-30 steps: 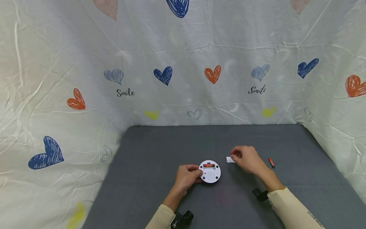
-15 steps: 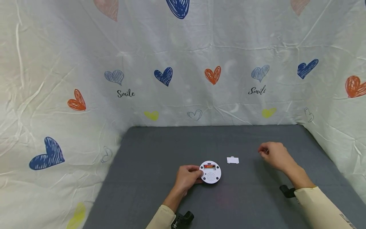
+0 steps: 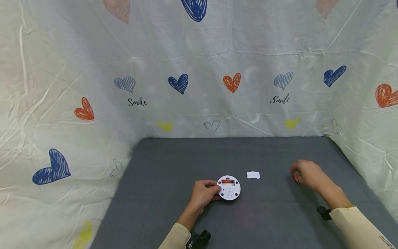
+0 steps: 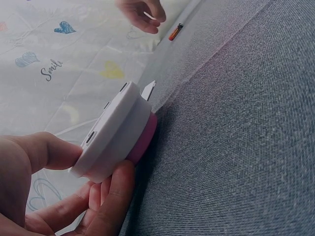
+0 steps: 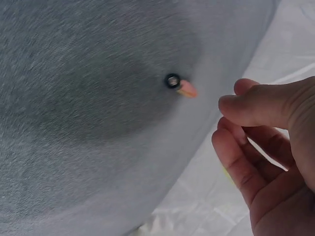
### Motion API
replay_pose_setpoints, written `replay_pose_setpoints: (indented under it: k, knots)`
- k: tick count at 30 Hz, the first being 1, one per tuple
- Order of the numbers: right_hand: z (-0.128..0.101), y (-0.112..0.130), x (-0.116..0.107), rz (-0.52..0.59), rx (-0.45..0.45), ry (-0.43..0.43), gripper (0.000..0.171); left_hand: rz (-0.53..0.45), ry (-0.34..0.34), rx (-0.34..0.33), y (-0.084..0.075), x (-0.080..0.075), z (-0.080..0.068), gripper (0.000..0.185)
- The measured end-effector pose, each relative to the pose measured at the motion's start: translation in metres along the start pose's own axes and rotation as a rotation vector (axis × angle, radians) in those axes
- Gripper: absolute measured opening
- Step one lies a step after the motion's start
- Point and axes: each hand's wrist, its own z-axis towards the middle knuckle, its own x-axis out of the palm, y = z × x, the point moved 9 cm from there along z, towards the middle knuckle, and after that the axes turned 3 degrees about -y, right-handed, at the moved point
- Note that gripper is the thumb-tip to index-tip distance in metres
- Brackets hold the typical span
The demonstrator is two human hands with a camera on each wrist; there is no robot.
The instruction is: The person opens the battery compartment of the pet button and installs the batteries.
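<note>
Head view: the left hand [image 3: 203,193] grips the round white plastic device [image 3: 228,187] from its 9 o'clock side, thumb on top. The device lies face down on the grey fabric-covered counter [image 3: 174,166], its open compartment at 12 o'clock showing a red battery seated inside [image 3: 228,181]. A small white rectangular plastic cover [image 3: 253,175] lies flat at the device's 2 o'clock, apart from it. Well off at 3 o'clock, the right hand [image 3: 308,175] hovers with loosely curled fingers just beside a loose red cylindrical battery [image 3: 295,178], holding nothing. A white cloth backdrop printed with hearts [image 3: 199,69] surrounds the counter.

Left wrist view: the left hand [image 4: 59,191] holds the device [image 4: 115,140] tilted on edge, thumb at 9 o'clock, fingers beneath; a pink layer shows under the white shell. The cover [image 4: 149,89] peeks out behind it. At 12 o'clock the loose battery [image 4: 175,32] lies near the right hand [image 4: 140,12].

Right wrist view: the right hand [image 5: 270,147] is relaxed, empty, thumb and fingers parted, with the battery [image 5: 180,85] at its 10 o'clock, not touched.
</note>
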Motion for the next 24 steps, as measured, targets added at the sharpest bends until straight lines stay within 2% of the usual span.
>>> replay_pose_setpoints:
  k: [4, 11, 24]
  knots:
    - [-0.001, -0.001, 0.006, -0.036, -0.048, 0.003, 0.032, -0.004, 0.002, 0.001, -0.001, 0.0, 0.0, 0.032]
    - [-0.006, -0.003, 0.016, -0.122, -0.087, 0.005, 0.036, -0.011, 0.008, 0.003, -0.001, 0.001, 0.0, 0.031]
    - [-0.008, -0.002, 0.025, -0.136, -0.119, -0.038, 0.017, 0.002, 0.0, 0.007, -0.001, 0.0, -0.001, 0.032]
